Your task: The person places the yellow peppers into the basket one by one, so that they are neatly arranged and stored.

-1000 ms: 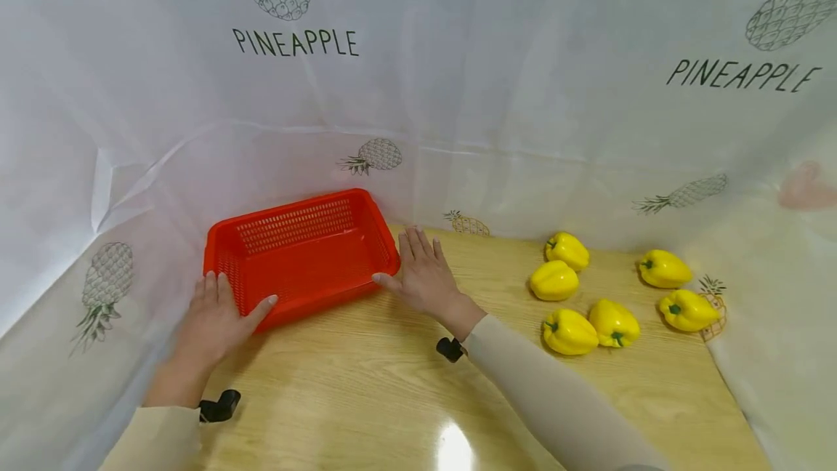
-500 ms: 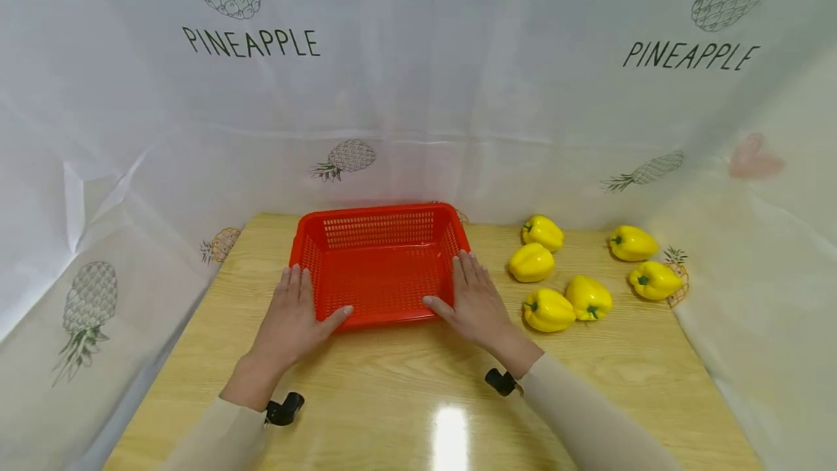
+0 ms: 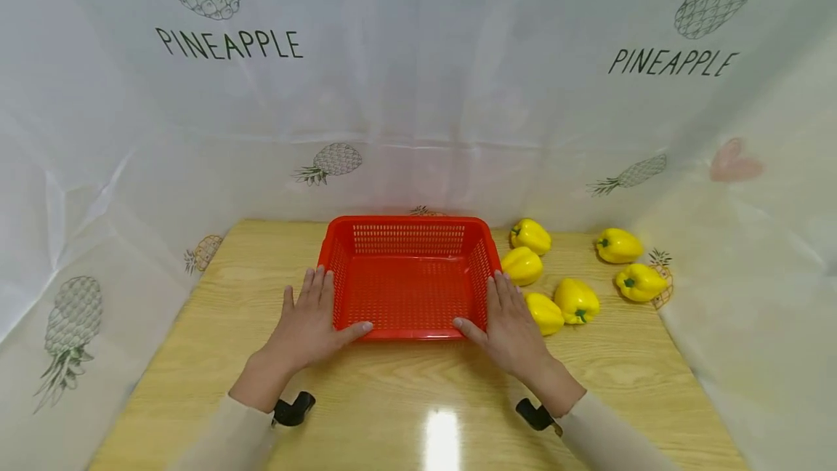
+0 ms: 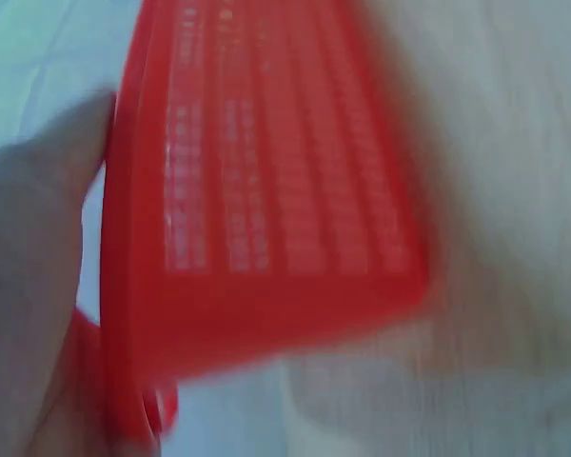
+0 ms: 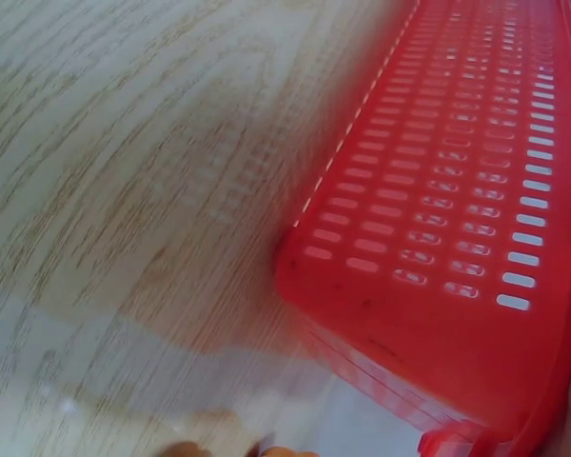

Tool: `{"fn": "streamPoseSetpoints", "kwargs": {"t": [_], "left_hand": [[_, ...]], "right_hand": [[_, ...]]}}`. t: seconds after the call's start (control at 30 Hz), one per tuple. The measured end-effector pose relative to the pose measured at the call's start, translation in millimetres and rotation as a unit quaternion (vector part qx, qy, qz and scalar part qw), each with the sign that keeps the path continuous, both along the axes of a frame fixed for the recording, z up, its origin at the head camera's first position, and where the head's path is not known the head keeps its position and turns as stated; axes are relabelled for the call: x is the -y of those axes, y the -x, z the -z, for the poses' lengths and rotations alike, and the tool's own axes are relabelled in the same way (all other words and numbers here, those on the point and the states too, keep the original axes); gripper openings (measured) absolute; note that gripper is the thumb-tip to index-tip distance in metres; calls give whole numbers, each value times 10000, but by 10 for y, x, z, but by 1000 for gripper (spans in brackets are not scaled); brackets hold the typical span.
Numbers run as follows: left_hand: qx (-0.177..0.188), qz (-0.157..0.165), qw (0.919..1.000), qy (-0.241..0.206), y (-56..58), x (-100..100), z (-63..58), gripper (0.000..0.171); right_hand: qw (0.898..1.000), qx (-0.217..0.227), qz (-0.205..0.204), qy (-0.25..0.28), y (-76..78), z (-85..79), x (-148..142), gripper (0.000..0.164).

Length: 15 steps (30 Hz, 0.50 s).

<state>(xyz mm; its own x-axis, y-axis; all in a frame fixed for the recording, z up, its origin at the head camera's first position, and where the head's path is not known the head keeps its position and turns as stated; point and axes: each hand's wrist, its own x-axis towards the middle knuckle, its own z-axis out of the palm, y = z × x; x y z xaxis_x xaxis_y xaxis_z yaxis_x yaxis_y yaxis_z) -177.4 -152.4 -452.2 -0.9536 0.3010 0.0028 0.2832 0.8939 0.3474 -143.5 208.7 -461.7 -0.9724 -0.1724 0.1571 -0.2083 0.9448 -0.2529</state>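
A red plastic basket (image 3: 410, 222) with slotted walls sits near the back of the wooden table in the head view, with nothing in it. My left hand (image 3: 302, 331) lies at its left front corner, fingers straight along the side rim and thumb on the front rim. At the opposite front corner, my right hand (image 3: 518, 327) rests the same way, its thumb pointing inward. The left wrist view shows the basket's slotted outer wall (image 4: 266, 190), blurred; the right wrist view shows another stretch of slotted wall (image 5: 409, 190) beside the tabletop.
Several yellow bell peppers (image 3: 577, 302) stand right of the basket, one (image 3: 544, 313) partly hidden by my right hand. Two more peppers (image 3: 618, 246) lie farther right. A white pineapple-print sheet (image 3: 458, 93) encloses the table (image 3: 392, 398) at the back and sides.
Both hands have shifted the basket rightward, closer to the peppers, and it has turned from slanted to square with the back sheet. The head view has also swung right.
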Motion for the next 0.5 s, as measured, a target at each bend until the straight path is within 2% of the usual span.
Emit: {"fn": "streamPoseSetpoints", "kwargs": {"t": [0.13, 0.3, 0.5], "left_hand": [[94, 105, 9999, -79, 4, 169, 8, 129], [129, 204, 9997, -24, -59, 287, 24, 132], [147, 258, 9996, 38, -107, 428, -21, 133]], "right_hand": [[10000, -17, -36, 39, -17, 9, 42, 106], [9999, -133, -87, 17, -45, 17, 71, 104], [9996, -204, -185, -25, -85, 6, 146, 103]]}}
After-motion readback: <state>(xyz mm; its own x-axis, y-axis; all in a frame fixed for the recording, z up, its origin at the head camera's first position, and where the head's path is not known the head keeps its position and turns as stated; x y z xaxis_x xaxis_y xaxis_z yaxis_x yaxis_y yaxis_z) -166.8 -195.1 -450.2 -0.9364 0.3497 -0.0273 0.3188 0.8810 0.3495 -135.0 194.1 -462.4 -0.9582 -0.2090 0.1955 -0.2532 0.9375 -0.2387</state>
